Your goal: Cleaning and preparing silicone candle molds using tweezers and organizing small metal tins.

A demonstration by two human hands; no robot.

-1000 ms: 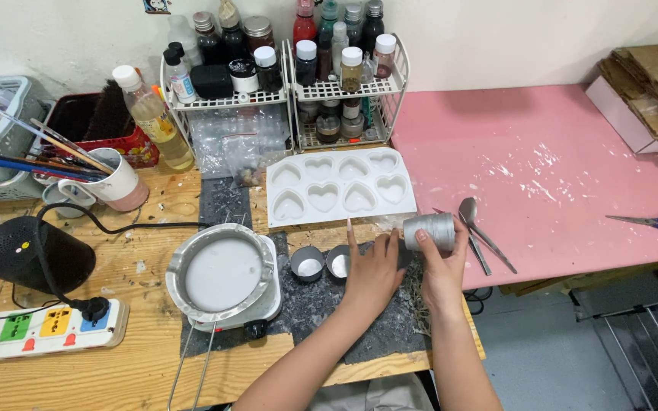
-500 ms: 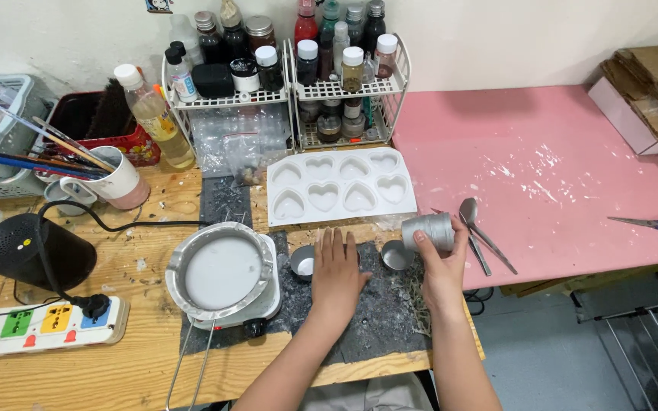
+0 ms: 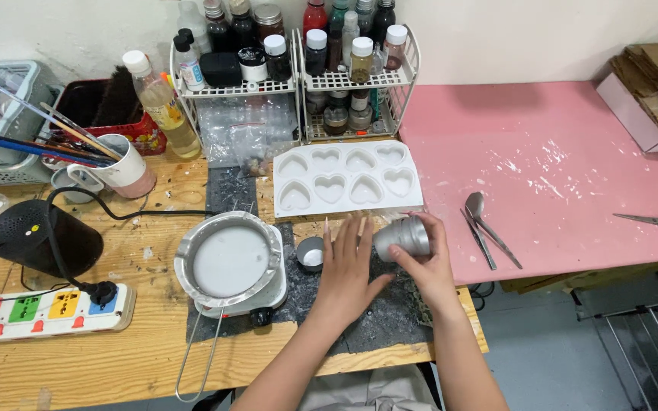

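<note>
My right hand [image 3: 420,262] is clamped round a small silver metal tin [image 3: 403,237], tipped on its side just above the dark mat [image 3: 378,316], in front of the white heart mould [image 3: 348,181]. The tin looks light and stiff, thin-walled, smooth so probably a bit slippery; I'd judge it easy to dent if squeezed. Best hold is round the barrel, thumb one side, fingers the other, which is how I have it. Can't tell if anything is inside.

My left hand [image 3: 350,262] is flat and spread, fingers straight, palm down on the mat, gripping nothing. It probably covers a small cup; another small metal cup [image 3: 311,253] with white wax sits just beside it. The pan of white wax [image 3: 230,261] is near on the left, and two spoons [image 3: 485,226] lie apart on the pink tabletop [image 3: 565,183].
</note>
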